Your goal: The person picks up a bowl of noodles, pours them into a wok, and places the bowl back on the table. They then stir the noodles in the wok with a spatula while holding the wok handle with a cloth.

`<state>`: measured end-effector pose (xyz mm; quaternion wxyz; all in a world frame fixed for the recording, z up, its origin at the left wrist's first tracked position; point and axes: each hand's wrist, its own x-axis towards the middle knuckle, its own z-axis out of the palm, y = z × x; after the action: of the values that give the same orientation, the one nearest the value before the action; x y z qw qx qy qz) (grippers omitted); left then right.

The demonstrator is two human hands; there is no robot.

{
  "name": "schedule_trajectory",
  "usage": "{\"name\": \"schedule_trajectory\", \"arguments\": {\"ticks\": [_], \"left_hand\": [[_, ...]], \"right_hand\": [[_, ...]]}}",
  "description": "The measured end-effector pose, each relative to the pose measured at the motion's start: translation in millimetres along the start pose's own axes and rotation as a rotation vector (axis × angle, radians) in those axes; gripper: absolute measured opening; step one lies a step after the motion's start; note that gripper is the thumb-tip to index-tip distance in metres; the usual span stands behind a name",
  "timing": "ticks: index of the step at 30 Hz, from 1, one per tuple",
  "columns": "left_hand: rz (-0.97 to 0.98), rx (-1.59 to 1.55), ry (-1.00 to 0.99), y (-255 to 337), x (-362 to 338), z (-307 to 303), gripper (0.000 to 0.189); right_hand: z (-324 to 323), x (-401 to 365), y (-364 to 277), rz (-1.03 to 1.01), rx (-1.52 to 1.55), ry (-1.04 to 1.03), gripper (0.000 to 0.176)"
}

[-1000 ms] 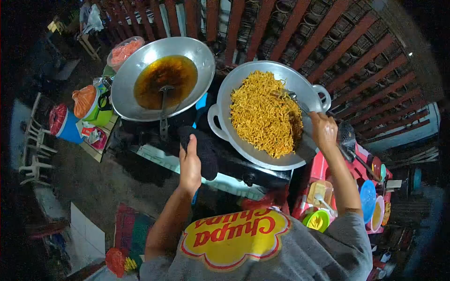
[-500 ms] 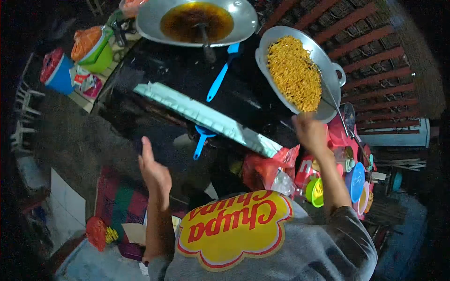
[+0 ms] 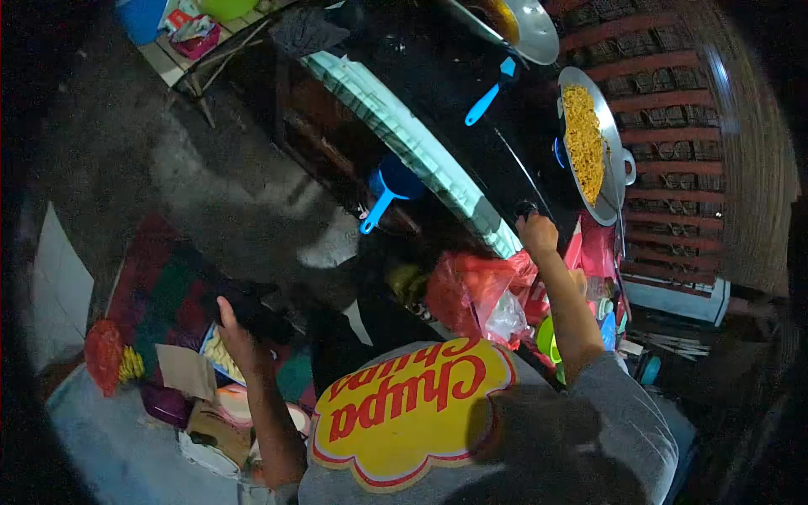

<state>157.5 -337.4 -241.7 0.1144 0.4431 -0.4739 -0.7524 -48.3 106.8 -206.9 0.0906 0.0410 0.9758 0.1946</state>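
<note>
With my right hand (image 3: pixel 539 234), curled, gone from noodles (image 3: pixel 582 143) to stove (image 3: pixel 425 88), stirring's paused; I can't tell its hold, nor the spread or hold of my left hand (image 3: pixel 238 341).

noodles (image 3: pixel 582 143): golden-yellow | wok (image 3: pixel 611 135): silver | dipper (image 3: pixel 390 188): blue | shirt (image 3: pixel 539 421): grey | logo (image 3: pixel 421 408): yellow, red | mat (image 3: pixel 162 290): maroon-green blocks

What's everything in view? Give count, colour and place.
Right wok: one, silver, upper right
Noodles: one heap, yellow, in right wok
Other wok: one, silver, top edge
Stove: one, black, upper centre
Utensil: one, blue, on stove
Dipper: one, blue, centre
Red bags: two, lower centre and far left
Buckets: two, blue and green, top left
Slats: several, brown, right
Rest: too dim to count
Shirt: one, grey, bottom centre
Right hand: one, grey sleeve, centre right
Left hand: one, grey sleeve, lower left
</note>
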Motion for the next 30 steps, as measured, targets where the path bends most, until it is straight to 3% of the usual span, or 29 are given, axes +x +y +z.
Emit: {"name": "schedule_trajectory", "arguments": {"ticks": [1,2,4,5,7,8,10,11,13,17,18,19,20,22,26,28,30], "left_hand": [[-0.124,-0.225,0.025,4,-2,2,0.045],[-0.129,-0.232,0.030,-12,6,-12,0.045],[0.328,0.578,-0.012,-57,27,-46,0.044],[0.323,0.575,-0.011,-45,22,-40,0.044],[-0.251,-0.262,-0.002,-8,9,-15,0.050],[-0.254,-0.263,-0.002,-14,7,-16,0.050],[0.380,0.679,0.099,-32,4,-17,0.046],[0.377,0.680,0.097,-35,7,-19,0.046],[0.187,0.387,-0.031,-40,18,-26,0.040],[0.272,0.417,-0.021,-60,24,-36,0.041],[0.191,0.457,-0.058,-67,30,-42,0.050],[0.110,0.497,-0.095,-73,34,-47,0.072],[0.108,0.496,-0.094,-63,25,-39,0.072],[0.299,0.974,0.027,-31,0,-14,0.065],[0.252,1.001,0.017,-30,1,-11,0.058],[-0.163,0.005,0.067,-24,2,0,0.052],[-0.211,-0.091,-0.012,-29,5,-4,0.053]], "right_hand": [[1,0,-1,-0.006,-0.010,0.001,0.037],[1,0,-1,-0.003,0.005,0.026,0.038],[1,0,-2,-0.003,0.015,0.051,0.039],[0,-1,-3,0.001,0.004,0.064,0.038],[0,-1,-3,0.005,-0.010,0.074,0.038],[0,-1,-2,-0.003,-0.008,0.073,0.038],[1,0,-1,-0.011,-0.008,0.070,0.037],[1,1,-1,-0.017,-0.004,0.066,0.037],[3,2,0,-0.021,-0.002,0.058,0.037],[0,-1,-3,-0.007,0.021,0.079,0.036],[0,-1,-4,-0.003,0.033,0.088,0.036],[0,-1,-3,-0.004,0.030,0.085,0.036],[1,1,-3,0.006,0.030,0.072,0.036],[4,2,-2,0.016,0.027,0.058,0.036],[4,3,-2,0.019,0.001,0.042,0.035],[2,4,-2,0.024,0.003,0.033,0.035],[0,2,-2,0.005,-0.052,0.044,0.040]]}}
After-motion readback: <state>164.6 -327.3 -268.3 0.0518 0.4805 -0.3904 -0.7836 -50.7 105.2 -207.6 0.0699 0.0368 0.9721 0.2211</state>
